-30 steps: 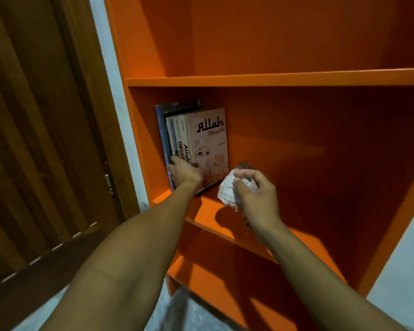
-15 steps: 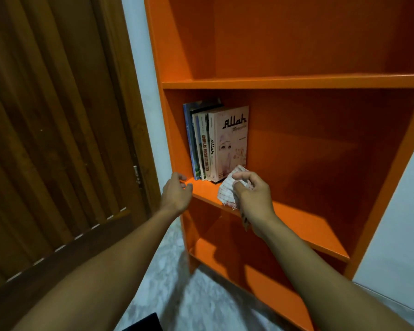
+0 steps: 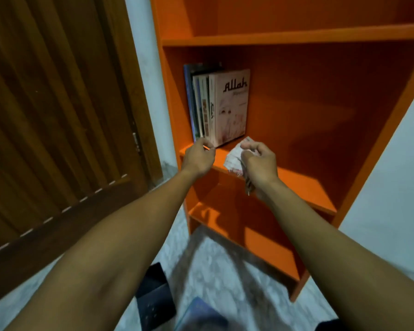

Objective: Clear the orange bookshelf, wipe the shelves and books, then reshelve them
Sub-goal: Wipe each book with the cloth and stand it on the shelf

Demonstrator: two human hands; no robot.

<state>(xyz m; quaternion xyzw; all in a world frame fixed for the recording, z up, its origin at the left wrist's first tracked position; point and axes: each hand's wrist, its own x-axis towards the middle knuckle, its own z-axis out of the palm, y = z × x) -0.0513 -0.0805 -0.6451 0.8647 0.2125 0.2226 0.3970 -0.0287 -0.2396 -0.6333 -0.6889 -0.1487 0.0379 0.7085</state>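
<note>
A: Nearest the camera, low in the view, a blurred blue book (image 3: 201, 315) and a dark flat object (image 3: 154, 299) lie on the pale speckled floor (image 3: 225, 266).

B: Both bare forearms reach up and away from there. What about the hands?

A: The left hand (image 3: 197, 157) is in front of the left end of the middle shelf board, fingers curled in. It looks to hold nothing, though its fingertips are close to the foot of the books and I cannot tell if they touch.

B: And the right hand (image 3: 258, 163)?

A: Fingers closed around a crumpled white cloth with reddish print (image 3: 233, 158), bunched against the front edge of that same shelf, just beside the books.

B: Further in, then.

A: A small row of upright books (image 3: 202, 106) stands at the left end of the middle shelf of the tall orange bookshelf (image 3: 296, 37), against its left wall. The rightmost one, a cream-covered book with dark lettering reading "Allah" (image 3: 232, 106), shows its front cover. The rest of that shelf is bare orange board.

B: To the left?

A: A brown slatted wooden door (image 3: 53, 111), with a strip of white wall (image 3: 148, 75) between it and the bookshelf.
</note>
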